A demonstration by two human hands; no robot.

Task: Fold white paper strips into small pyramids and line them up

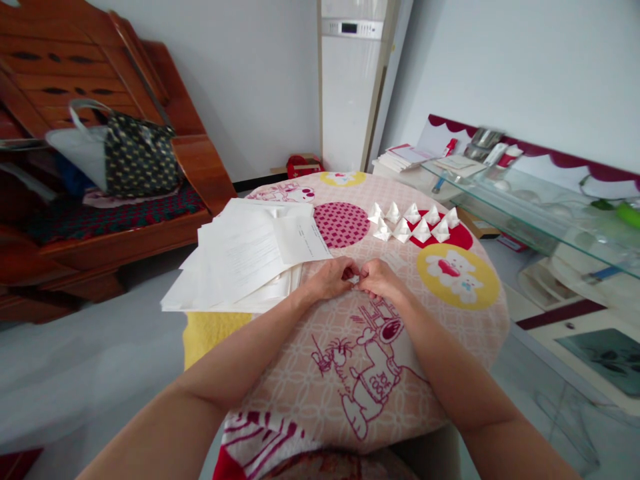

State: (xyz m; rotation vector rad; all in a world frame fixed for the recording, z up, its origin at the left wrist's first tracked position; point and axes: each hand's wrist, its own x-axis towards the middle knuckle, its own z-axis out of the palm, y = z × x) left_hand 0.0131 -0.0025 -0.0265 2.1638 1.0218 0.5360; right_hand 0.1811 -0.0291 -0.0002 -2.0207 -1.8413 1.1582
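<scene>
My left hand point(334, 277) and my right hand point(381, 278) meet over the middle of the round table, fingers pinched together. Between them a small bit of white folded paper point(355, 280) shows; most of it is hidden by the fingers. Left of my hands lies a loose stack of white paper sheets point(235, 257), some printed with faint text. Beyond my right hand stand several small white folded-paper pieces point(421, 231) with pointed tops, in two rows.
A patterned cloth point(310, 400) covers the table. To the right is a glass shelf point(560, 227) bearing cups and papers. At left, a wooden bench point(200, 167) holds a dark patterned bag point(143, 157). A tall white cabinet unit point(347, 100) stands behind.
</scene>
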